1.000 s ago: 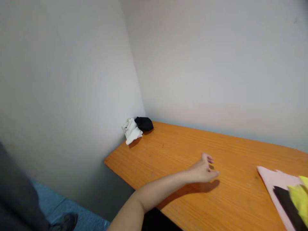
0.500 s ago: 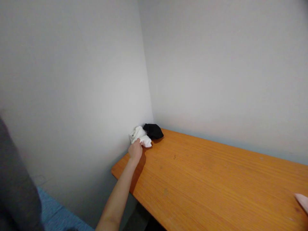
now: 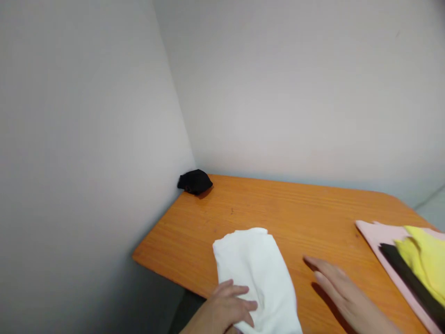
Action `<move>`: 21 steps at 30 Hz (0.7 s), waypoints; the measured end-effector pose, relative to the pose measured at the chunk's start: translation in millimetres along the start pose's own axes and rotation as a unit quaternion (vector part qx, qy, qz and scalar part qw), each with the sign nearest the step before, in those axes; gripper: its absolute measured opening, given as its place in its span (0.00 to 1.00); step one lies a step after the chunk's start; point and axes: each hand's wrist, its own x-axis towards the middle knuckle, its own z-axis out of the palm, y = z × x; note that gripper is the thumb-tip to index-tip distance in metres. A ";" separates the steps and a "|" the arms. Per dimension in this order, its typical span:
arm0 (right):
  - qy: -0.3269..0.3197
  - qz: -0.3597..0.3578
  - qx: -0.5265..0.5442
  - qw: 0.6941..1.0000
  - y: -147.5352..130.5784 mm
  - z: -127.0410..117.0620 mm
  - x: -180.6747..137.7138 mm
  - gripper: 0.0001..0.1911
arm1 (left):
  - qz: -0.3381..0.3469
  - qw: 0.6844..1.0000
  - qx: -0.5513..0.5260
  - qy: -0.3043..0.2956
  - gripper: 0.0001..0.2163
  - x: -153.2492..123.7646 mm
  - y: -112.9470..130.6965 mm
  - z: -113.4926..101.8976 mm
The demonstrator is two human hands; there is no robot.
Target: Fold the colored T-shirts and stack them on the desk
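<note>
White, soft fabric cloth [image 3: 257, 266] on near side of orange-brown wooden bench [image 3: 295, 208]. Left hand [image 3: 231, 306] splayed over it, unclenched; right hand [image 3: 339, 290] empty, just right. Flat, light pressure should limit creasing.

A wooden table [image 3: 288, 208] bears white cloth [image 3: 255, 264], a black bundle [image 3: 195, 182] and pink fabric [image 3: 378, 233].

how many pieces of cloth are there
5 visible: white cloth under the left hand, black cloth at the far-left corner, and pink cloth, dark cloth and yellow cloth stacked at right. More may be hidden in folds or layers.
</note>
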 end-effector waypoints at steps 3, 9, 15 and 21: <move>-0.039 -0.009 0.036 0.999 -35.4 18.7 10.6 0.33 | -0.072 0.996 0.038 0.033 0.13 -7.4 6.6 -18.6; -0.033 -0.032 0.179 0.983 -82.5 47.4 -3.5 0.23 | -0.178 0.982 0.023 0.053 0.17 -9.5 30.8 -40.7; -0.057 -0.199 0.203 0.957 -129.6 39.3 -28.8 0.04 | -0.233 0.962 -0.123 0.070 0.19 27.0 73.2 -54.3; -0.143 -0.242 0.195 0.940 -145.5 40.6 -44.9 0.08 | -0.288 0.943 -0.105 0.131 0.24 46.3 77.4 -18.1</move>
